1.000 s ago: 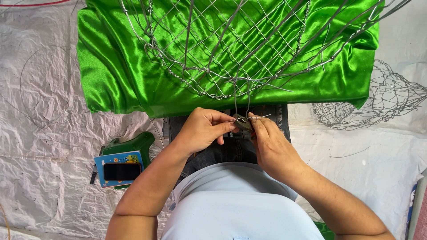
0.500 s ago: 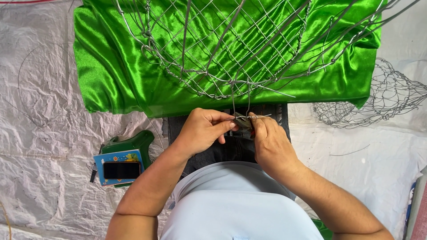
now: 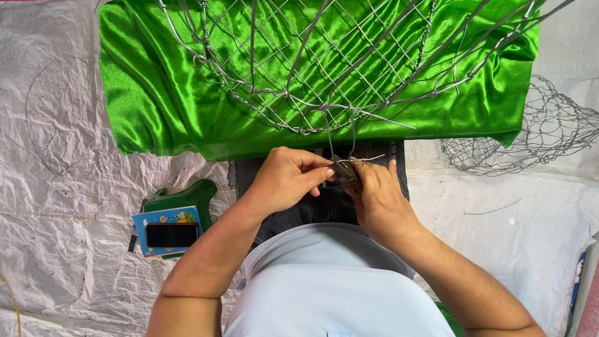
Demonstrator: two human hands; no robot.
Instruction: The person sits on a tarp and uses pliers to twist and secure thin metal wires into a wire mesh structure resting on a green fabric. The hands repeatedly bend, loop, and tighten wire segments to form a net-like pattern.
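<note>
Head view: the left hand and the right hand meet just below the lower rim of a large wire mesh basket frame, above the person's lap. The fingers of the left hand are pinched together on a thin loose wire end that runs down from the frame rim. The right hand is clenched around a small dark tool, apparently pliers, though most of it is hidden by the fingers; its tip sits at the same wire end, touching the left fingertips. The frame lies tilted over a sheet of glossy green satin cloth, which covers the upper part of the view and overhangs the person's knees. The cloth and frame rest on a crumpled white plastic sheet spread over the floor. To the person's left, well apart from the hands, a dark phone lies on a small blue card or box, which rests against a green plastic object. To the right, a second, smaller wire mesh form lies on the sheet beside the cloth edge. A short loose piece of wire lies on the sheet near it.
</note>
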